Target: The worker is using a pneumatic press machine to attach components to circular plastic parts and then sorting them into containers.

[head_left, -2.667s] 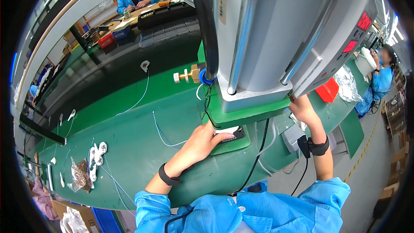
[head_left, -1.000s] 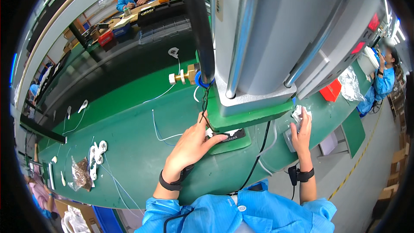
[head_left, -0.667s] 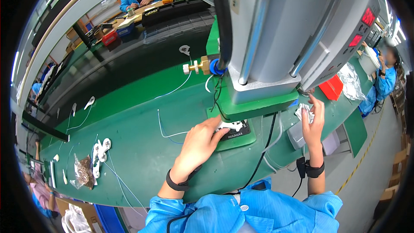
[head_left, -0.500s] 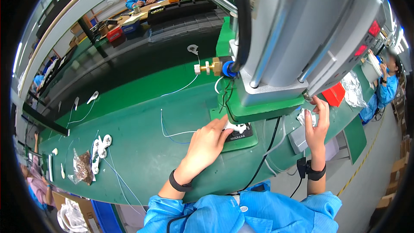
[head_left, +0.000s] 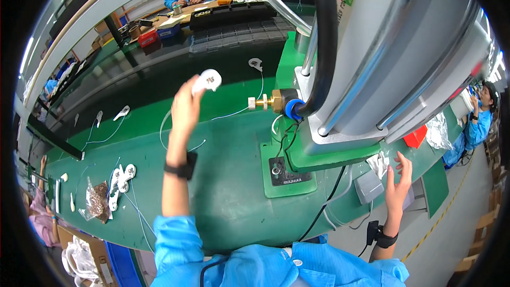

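Note:
My left hand (head_left: 185,111) is raised over the far side of the green bench, closed on a round-headed white plastic part (head_left: 211,79). A thin pale cable hangs from that part down to the bench. My right hand (head_left: 398,183) is open, fingers apart and holding nothing, beside a small grey box (head_left: 368,187) and crumpled white paper (head_left: 378,163). Between my hands stands a pneumatic press (head_left: 345,146) with a green frame. On its base, the black fixture plate (head_left: 289,176) shows with no white part on it.
A similar white part (head_left: 255,64) lies beyond the bench, its cable trailing. To the left are more white parts (head_left: 126,176) with cables and a plastic bag of small brown pieces (head_left: 97,202). A red bin (head_left: 415,137) sits behind the press's right side. Co-workers sit beyond.
My left hand has lifted the white part off the press fixture and carried it left and away from me. My right hand has dropped back from beneath the press head.

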{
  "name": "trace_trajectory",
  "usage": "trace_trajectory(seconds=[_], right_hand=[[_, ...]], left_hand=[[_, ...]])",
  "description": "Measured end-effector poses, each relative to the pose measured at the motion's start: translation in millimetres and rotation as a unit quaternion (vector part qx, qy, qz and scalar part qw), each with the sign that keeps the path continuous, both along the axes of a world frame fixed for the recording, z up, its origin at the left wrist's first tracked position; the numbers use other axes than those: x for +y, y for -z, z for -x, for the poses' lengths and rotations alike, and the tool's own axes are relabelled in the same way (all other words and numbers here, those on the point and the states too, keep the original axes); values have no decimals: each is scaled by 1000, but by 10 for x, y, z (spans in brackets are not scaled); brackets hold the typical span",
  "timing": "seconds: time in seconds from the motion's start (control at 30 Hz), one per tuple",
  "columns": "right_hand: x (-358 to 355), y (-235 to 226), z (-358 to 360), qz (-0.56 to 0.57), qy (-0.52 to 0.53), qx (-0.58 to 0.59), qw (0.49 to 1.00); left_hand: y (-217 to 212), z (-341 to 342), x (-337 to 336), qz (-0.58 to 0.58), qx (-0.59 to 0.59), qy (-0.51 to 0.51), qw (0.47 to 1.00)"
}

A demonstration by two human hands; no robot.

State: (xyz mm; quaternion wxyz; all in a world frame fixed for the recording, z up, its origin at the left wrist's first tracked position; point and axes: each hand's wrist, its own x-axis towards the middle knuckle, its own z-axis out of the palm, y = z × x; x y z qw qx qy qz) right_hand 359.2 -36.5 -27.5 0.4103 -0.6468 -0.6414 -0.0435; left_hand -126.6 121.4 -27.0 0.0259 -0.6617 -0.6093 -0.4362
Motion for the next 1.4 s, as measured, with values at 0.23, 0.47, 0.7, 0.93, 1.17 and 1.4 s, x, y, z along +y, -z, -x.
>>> trace_trajectory(seconds=[0.23,0.47,0.7,0.93,1.17,1.4], right_hand=[[-170,73,-79,22,25,13,999],[-100,-32,-21,13,-14,-9,1000],[35,-84,77,51,-99,-102,989],[502,-251,212,160,-199,-205,945],[1351,305,185,248,-246,-210,913],[1609,636,302,155,-255,-184,937]], left_hand=[[407,-256,724,311,260,-88,910],[959,-802,888,267,267,134,916],[-425,-865,-218,123,-13,216,969],[-493,-53,-1575,426,149,256,855],[-147,-182,-1320,358,43,118,925],[1137,-898,-275,314,188,141,920]])
